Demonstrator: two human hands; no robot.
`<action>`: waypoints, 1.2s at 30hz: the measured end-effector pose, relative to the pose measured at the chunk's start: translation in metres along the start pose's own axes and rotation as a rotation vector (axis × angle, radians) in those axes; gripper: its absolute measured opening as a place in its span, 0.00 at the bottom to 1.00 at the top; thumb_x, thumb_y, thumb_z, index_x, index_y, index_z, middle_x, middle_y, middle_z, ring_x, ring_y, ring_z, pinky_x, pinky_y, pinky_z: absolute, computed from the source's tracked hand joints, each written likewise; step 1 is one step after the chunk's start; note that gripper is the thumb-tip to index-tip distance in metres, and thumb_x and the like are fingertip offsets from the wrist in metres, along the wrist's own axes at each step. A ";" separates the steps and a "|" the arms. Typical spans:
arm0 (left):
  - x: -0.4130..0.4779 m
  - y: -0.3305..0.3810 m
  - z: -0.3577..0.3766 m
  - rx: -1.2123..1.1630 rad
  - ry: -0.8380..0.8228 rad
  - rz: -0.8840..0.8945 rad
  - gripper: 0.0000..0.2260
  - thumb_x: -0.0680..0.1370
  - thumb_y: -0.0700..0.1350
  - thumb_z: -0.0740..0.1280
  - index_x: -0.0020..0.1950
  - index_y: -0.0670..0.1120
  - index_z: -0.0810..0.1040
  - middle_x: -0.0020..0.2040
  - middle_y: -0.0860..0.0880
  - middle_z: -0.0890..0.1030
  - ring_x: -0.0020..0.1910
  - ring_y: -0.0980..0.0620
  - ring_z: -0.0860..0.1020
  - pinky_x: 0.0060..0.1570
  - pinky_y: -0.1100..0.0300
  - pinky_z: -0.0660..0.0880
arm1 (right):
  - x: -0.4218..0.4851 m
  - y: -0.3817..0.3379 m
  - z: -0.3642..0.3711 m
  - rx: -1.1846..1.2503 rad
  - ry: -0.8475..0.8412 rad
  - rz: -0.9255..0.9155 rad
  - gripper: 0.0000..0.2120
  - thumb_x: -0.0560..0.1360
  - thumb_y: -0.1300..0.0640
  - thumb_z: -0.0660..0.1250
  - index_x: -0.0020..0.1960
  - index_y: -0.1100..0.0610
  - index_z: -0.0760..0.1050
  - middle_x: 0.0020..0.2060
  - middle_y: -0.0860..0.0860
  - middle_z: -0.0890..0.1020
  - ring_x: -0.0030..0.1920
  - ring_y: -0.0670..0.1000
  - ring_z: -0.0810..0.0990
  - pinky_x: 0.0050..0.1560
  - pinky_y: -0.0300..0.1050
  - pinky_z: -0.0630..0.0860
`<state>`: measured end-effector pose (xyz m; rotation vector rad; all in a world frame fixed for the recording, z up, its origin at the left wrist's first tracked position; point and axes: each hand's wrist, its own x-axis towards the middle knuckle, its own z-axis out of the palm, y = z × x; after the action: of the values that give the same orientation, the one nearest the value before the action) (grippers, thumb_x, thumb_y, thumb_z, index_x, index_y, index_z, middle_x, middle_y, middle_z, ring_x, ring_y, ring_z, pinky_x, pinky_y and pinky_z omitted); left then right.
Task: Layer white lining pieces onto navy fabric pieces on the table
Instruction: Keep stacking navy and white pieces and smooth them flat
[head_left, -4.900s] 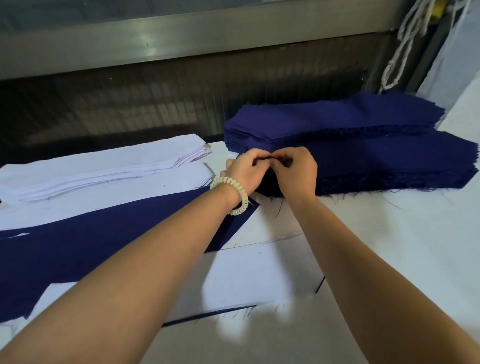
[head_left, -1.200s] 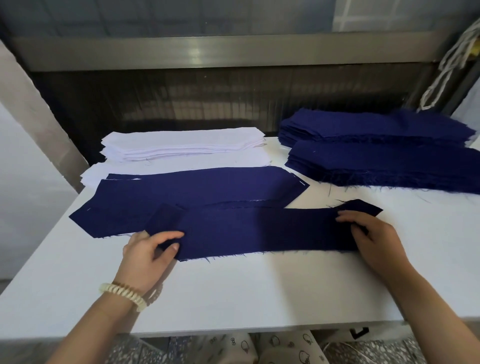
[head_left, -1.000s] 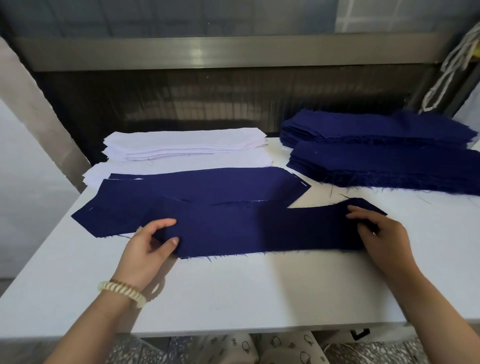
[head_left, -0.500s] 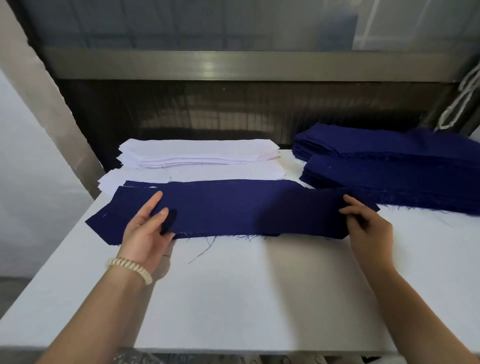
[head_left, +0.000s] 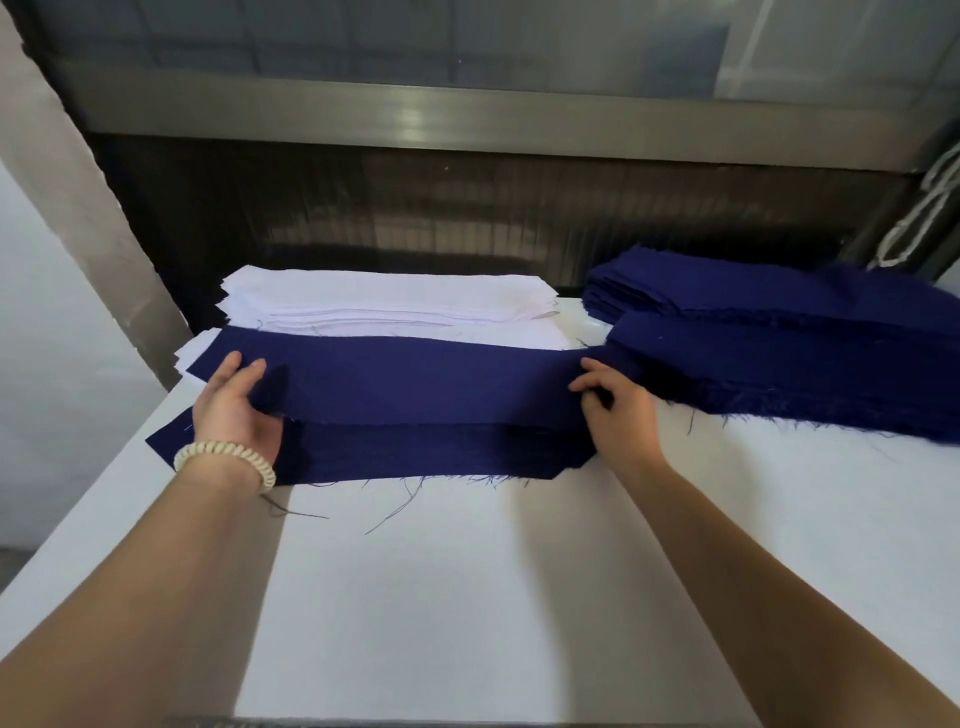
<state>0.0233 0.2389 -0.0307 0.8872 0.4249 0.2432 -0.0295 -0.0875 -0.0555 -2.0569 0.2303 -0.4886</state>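
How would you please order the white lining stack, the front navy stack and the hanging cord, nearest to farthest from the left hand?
From the left hand, gripping the navy piece:
1. White lining stack, just behind it.
2. Front navy stack, on the right.
3. Hanging cord, far right corner.

You'll find nothing readable here: the navy fabric pieces (head_left: 415, 379), the white lining pieces (head_left: 384, 301) and the bench (head_left: 467, 597) carry no lettering, labels, numbers or signs.
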 end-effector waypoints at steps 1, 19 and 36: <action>0.000 -0.002 0.000 0.029 0.025 0.009 0.20 0.76 0.36 0.66 0.68 0.45 0.71 0.64 0.48 0.75 0.61 0.50 0.76 0.59 0.56 0.74 | 0.000 0.001 0.003 -0.053 -0.027 -0.003 0.14 0.75 0.69 0.59 0.44 0.53 0.78 0.66 0.48 0.74 0.64 0.49 0.71 0.65 0.41 0.64; -0.070 -0.058 0.069 0.354 0.506 0.106 0.26 0.73 0.39 0.66 0.70 0.50 0.64 0.73 0.49 0.57 0.55 0.51 0.69 0.54 0.62 0.62 | 0.016 0.014 -0.021 -0.429 0.169 -0.049 0.19 0.74 0.66 0.63 0.64 0.57 0.74 0.69 0.56 0.65 0.69 0.59 0.57 0.69 0.49 0.56; -0.100 -0.139 0.190 0.446 -0.129 0.152 0.17 0.75 0.29 0.58 0.59 0.45 0.72 0.61 0.49 0.70 0.50 0.60 0.72 0.55 0.67 0.68 | 0.081 0.022 -0.057 -1.056 -0.133 -0.079 0.17 0.78 0.61 0.61 0.67 0.56 0.69 0.63 0.56 0.71 0.62 0.57 0.67 0.59 0.47 0.67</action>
<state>0.0251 -0.0157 -0.0093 1.3675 0.2944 0.2329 0.0195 -0.1719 -0.0292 -3.1225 0.3793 -0.2842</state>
